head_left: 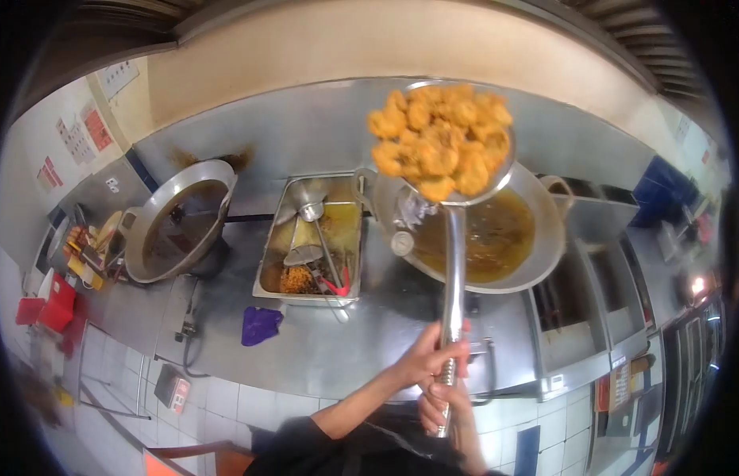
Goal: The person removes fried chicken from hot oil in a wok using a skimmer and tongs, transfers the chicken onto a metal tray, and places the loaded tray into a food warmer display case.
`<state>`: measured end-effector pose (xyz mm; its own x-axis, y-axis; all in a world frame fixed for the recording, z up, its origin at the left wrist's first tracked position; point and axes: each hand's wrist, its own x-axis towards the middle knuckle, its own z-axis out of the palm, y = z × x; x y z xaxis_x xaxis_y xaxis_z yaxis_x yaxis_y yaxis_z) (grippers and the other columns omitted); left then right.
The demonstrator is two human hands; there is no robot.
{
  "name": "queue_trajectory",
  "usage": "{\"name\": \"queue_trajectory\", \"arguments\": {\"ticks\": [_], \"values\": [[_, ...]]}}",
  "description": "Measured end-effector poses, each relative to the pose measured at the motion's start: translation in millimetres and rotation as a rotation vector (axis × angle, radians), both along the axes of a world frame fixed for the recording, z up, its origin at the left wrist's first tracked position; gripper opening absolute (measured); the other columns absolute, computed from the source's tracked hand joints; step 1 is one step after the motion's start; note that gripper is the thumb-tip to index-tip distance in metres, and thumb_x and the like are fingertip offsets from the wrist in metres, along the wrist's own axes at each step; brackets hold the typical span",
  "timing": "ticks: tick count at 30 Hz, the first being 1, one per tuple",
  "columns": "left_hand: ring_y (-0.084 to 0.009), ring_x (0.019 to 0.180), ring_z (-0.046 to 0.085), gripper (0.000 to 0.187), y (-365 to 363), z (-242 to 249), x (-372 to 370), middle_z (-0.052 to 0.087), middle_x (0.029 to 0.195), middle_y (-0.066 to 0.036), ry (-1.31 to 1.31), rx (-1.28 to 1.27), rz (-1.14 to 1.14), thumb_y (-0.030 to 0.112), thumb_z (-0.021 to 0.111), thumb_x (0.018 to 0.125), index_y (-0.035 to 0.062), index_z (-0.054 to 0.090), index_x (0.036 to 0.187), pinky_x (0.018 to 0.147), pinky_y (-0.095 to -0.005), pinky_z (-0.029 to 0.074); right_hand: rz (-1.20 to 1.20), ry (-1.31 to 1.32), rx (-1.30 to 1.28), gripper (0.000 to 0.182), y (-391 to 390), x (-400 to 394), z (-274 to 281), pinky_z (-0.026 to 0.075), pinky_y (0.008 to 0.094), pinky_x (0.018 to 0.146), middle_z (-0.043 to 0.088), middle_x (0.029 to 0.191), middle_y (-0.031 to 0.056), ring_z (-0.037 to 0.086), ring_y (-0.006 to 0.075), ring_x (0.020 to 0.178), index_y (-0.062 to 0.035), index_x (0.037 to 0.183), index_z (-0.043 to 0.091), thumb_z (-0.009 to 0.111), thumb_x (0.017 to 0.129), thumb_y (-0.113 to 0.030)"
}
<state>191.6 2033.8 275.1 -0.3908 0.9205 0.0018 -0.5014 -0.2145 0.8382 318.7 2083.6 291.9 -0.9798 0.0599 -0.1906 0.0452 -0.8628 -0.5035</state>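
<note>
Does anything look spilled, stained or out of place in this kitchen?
Brown stains, perhaps scorched grease, mark the steel wall behind the left wok. A purple cloth lies crumpled on the counter, as if dropped there.

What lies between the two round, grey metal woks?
In the head view, a rectangular steel tray holding ladles lies between the left wok and the right wok, on the steel counter.
</note>
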Motion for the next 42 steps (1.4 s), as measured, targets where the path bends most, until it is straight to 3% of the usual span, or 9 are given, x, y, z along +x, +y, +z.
{"name": "queue_trajectory", "arguments": {"ticks": [9,14,26,32,34,36,38,41,42], "values": [[-0.0156,0.066,0.062,0.04,-155.7,-4.2,-130.3,0.057,0.077,-0.007,0.198,-0.289,0.289,0.018,0.061,0.094,0.0027,0.04,0.125,0.058,-0.0277,0.051,0.244,0.153,-0.202,0.02,-117.7,-146.0,-49.7,0.04,0.0285,0.034,0.042,0.06,0.0026,0.044,0.0137,0.04,-0.003,0.1,0.042,0.057,0.093,-0.014],[-0.021,0.067,0.059,0.035,-203.1,-41.2,-171.7,0.051,0.076,-0.008,-0.138,-0.198,0.309,0.011,0.059,0.092,0.0046,0.038,0.12,0.065,-0.0378,0.054,0.377,0.084,-0.291,0.018,-165.0,-193.6,-66.0,0.037,0.0259,0.032,0.039,0.054,-0.0001,0.039,0.0114,0.035,-0.0073,0.084,0.045,0.054,0.096,-0.017],[-0.018,0.073,0.06,0.036,-224.9,-158.6,-220.7,0.055,0.083,-0.007,-0.329,-0.365,0.246,0.014,0.061,0.09,0.0058,0.044,0.121,0.067,-0.0343,0.054,0.343,-0.205,-0.347,0.015,-190.1,-234.2,-179.4,0.039,0.0253,0.04,0.04,0.063,-0.0022,0.04,0.0086,0.044,-0.0095,0.101,0.045,0.053,0.098,-0.022],[-0.016,0.072,0.059,0.031,-212.9,-180.3,-250.3,0.055,0.081,-0.004,-0.307,-0.475,0.234,0.016,0.062,0.09,0.0086,0.05,0.117,0.065,-0.0308,0.052,0.322,-0.291,0.01,0.027,-171.8,-265.1,-162.1,0.049,0.0301,0.055,0.053,0.07,0.0021,0.057,0.0159,0.062,-0.0084,0.088,0.053,0.051,0.099,-0.033],[-0.0159,0.071,0.059,0.029,-206.0,-179.0,-256.2,0.056,0.08,-0.004,-0.36,-0.412,0.26,0.016,0.062,0.09,0.0088,0.051,0.116,0.064,-0.0303,0.052,0.291,-0.275,0.912,0.031,-150.0,-263.5,-158.0,0.05,0.0329,0.064,0.061,0.08,0.0054,0.063,0.018,0.074,-0.0044,0.091,0.058,0.053,0.098,-0.034],[-0.0146,0.069,0.059,0.03,-210.9,-169.6,-256.2,0.058,0.082,-0.004,-0.33,-0.417,0.226,0.013,0.058,0.092,0.0055,0.05,0.12,0.062,-0.0297,0.051,0.37,-0.433,1.091,0.035,-132.8,-253.5,-98.0,0.049,0.0352,0.073,0.065,0.097,0.0175,0.065,0.0259,0.084,-0.0028,0.093,0.064,0.058,0.095,-0.037],[-0.0146,0.067,0.058,0.029,-218.9,-160.9,-256.3,0.057,0.08,-0.003,-0.345,-0.466,0.259,0.013,0.058,0.093,0.0053,0.05,0.12,0.061,-0.0303,0.051,-0.001,-0.752,1.388,0.037,-124.0,-247.4,-68.2,0.048,0.0395,0.08,0.066,0.094,0.0222,0.065,0.0344,0.091,0.0001,0.106,0.061,0.06,0.093,-0.034],[-0.0147,0.064,0.056,0.028,-229.3,-154.9,-260.0,0.054,0.077,-0.002,-0.322,-0.556,0.271,0.011,0.058,0.093,0.0044,0.05,0.119,0.059,-0.0312,0.05,-0.309,-0.527,2.027,0.038,-113.8,-239.9,-127.1,0.052,0.0394,0.072,0.066,0.091,0.0236,0.066,0.0384,0.086,0.0022,0.115,0.055,0.062,0.09,-0.026],[-0.0148,0.063,0.055,0.028,-234.1,-151.2,-267.6,0.053,0.076,-0.002,-0.27,-0.601,0.253,0.011,0.058,0.092,0.0038,0.051,0.119,0.058,-0.0316,0.05,-0.378,-0.338,1.958,0.037,-111.3,-236.2,-176.4,0.053,0.0364,0.057,0.066,0.082,0.0187,0.066,0.0312,0.067,0.0028,0.121,0.05,0.058,0.092,-0.019]]}}
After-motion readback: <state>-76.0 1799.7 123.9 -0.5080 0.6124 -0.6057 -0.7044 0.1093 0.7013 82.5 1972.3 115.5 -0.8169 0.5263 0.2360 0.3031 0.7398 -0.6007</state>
